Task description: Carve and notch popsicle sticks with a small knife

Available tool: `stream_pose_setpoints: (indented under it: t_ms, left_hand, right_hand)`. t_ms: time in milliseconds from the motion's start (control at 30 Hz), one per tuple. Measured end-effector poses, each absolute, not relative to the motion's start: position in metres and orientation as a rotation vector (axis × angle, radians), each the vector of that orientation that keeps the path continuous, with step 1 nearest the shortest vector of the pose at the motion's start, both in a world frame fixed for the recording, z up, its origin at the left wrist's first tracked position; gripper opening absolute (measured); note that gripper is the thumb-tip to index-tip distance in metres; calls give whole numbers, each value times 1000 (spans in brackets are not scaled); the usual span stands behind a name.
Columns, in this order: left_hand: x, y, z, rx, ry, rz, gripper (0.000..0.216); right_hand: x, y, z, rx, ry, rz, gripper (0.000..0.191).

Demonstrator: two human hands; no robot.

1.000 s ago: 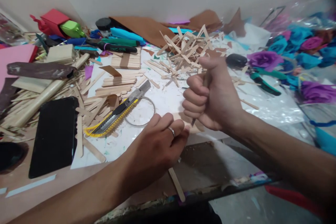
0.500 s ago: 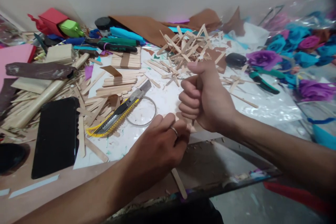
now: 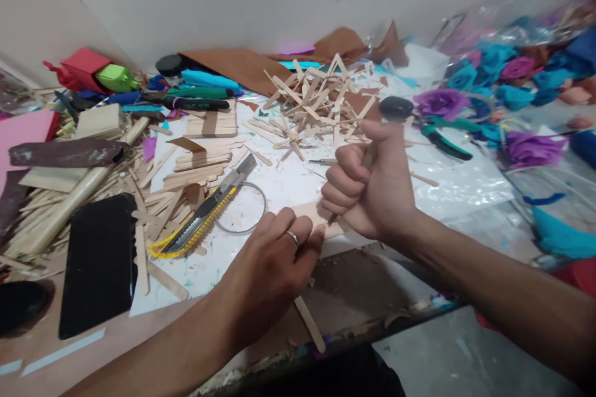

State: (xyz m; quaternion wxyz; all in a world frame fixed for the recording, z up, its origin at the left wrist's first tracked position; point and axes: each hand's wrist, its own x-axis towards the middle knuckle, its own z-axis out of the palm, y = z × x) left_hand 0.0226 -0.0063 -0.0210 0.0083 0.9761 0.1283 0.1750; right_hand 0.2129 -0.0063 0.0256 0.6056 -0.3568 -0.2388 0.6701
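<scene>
My left hand (image 3: 277,257), with a ring on one finger, is pressed down near the table's front edge. Its fingers are closed on a wooden craft stick (image 3: 310,324), whose rounded end sticks out below the hand toward me. Beside it, my right hand (image 3: 367,189) makes a fist with the thumb up. A dark, narrow tip (image 3: 332,219) juts from the bottom of that fist, close to my left fingertips; the rest of this slim tool is hidden. Under both hands lies a flat pale wooden piece (image 3: 305,214) on white paper.
A yellow box cutter (image 3: 200,214) and a metal ring (image 3: 265,208) lie left of my hands, beside a black phone (image 3: 99,265). Farther back are a heap of craft sticks (image 3: 316,96), stacked sticks (image 3: 212,119) and green-handled pliers (image 3: 446,142). Purple and blue paper flowers (image 3: 442,102) crowd the right.
The view has shifted slightly, so the table things sit a little lower and further left. The dark tip below my right fist now shows more clearly. Both hands keep their grip.
</scene>
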Motion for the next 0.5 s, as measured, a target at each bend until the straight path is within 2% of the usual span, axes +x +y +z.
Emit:
stream_pose_setpoints:
  t_ms: [233, 500]
  left_hand:
    - [21, -6, -21, 2917, 491, 536, 22]
    - [20, -7, -19, 2909, 459, 574, 16]
  right_hand:
    - [230, -5, 42, -806, -552, 1436, 69]
    - [213, -11, 30, -780, -673, 1556, 69]
